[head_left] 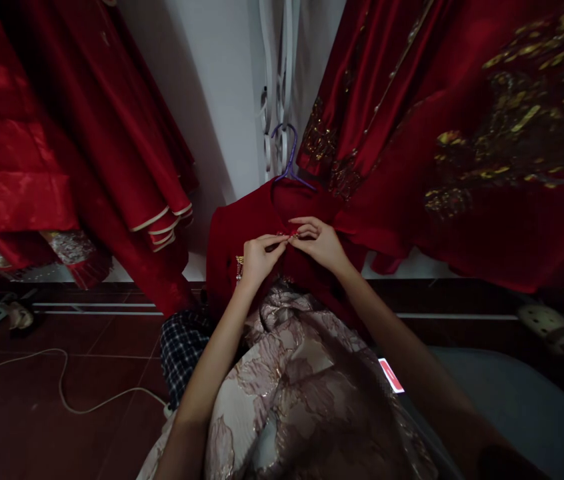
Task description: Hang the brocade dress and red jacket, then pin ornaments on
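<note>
A plain dark red jacket (237, 223) hangs in front of me on a purple hanger (291, 157). At its front, just below the neck opening, my left hand (261, 259) and my right hand (321, 245) meet fingertip to fingertip. Both pinch a small red piece (289, 235) with thumb and forefinger; it is too small to tell its exact kind. The other fingers of my right hand are loosely bent. A gold ornament with dangling beads (239, 267) shows on the jacket beside my left wrist. Pale floral brocade cloth (282, 373) lies below my hands, over my lap.
Red garments (127, 133) hang on the left, and gold-sequinned red ones (442, 180) on the right. A white metal rack (275, 73) stands behind the hanger. A cable (65, 380) crosses the tiled floor. A lit screen (391, 375) shows beside my right forearm.
</note>
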Demonstrator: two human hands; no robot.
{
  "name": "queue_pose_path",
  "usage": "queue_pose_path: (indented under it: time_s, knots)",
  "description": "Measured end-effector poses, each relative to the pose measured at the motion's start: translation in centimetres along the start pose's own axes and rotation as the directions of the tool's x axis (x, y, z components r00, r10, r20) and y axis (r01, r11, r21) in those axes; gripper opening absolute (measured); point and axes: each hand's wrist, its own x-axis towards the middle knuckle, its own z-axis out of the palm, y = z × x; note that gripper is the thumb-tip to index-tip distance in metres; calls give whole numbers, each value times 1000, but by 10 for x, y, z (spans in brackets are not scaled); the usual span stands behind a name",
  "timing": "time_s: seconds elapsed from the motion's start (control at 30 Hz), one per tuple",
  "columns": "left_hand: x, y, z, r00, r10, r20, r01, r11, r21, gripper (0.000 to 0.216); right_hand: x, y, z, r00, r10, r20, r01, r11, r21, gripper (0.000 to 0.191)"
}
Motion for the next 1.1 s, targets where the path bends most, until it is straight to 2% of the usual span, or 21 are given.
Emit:
queue_pose_path:
  time_s: [0.07, 0.17, 0.27, 0.33, 0.43, 0.53, 0.6, 0.67, 0.73, 0.83, 0.93, 1.0, 1.07, 1.1]
  knots:
    - [-2, -2, 9, 998, -63, 22, 66, 989, -133, 19, 1, 2, 9, 997, -10, -78, 4, 997, -80, 30]
    - [-11, -2, 23, 992, -118, 47, 127, 921, -369, 31, -5, 7, 24, 985, -15, -173, -13, 987, -158, 25]
    - [-23, -5, 33, 980, -190, -56, 132, 839, -528, 37, -19, 13, 26, 991, -43, -130, 22, 988, -155, 35]
    - [-28, -10, 34, 959, -274, -70, 181, 786, -591, 33, -30, 17, 18, 998, -45, -40, 40, 991, -129, 45]
    - [-34, -15, 33, 931, -364, 32, 314, 753, -578, 30, -41, 16, -1, 998, 34, 51, -30, 997, -77, 52]
    - [-41, -13, 34, 916, -375, 142, 394, 778, -489, 36, -45, 7, -14, 993, 110, 44, -110, 994, 6, 53]
    - [-48, -9, 37, 900, -344, 267, 433, 777, -457, 41, -46, -2, -16, 991, 119, 68, -124, 990, 61, 54]
    - [-55, -6, 39, 864, -329, 381, 481, 762, -433, 41, -48, -10, -17, 984, 114, 136, -126, 988, 85, 49]
    - [-60, -7, 38, 835, -355, 420, 521, 755, -399, 40, -50, -15, -19, 974, 101, 202, -118, 990, 73, 43]
    - [-58, -14, 23, 844, -436, 312, 529, 773, -352, 38, -53, -19, -24, 969, 97, 227, -103, 995, 14, 39]
    - [-51, -21, 0, 884, -467, 11, 447, 840, -307, 32, -54, -23, -25, 974, 124, 188, -111, 991, -76, 33]
    - [-48, -25, -11, 864, -469, -181, 404, 862, -307, 32, -54, -28, -20, 970, 148, 195, -129, 986, -106, 26]
    - [-47, -26, -17, 823, -501, -267, 399, 846, -355, 35, -55, -31, -8, 956, 154, 248, -136, 987, -90, 23]
    - [-48, -26, -19, 809, -522, -271, 405, 828, -388, 36, -56, -32, 0, 952, 147, 270, -132, 988, -74, 23]
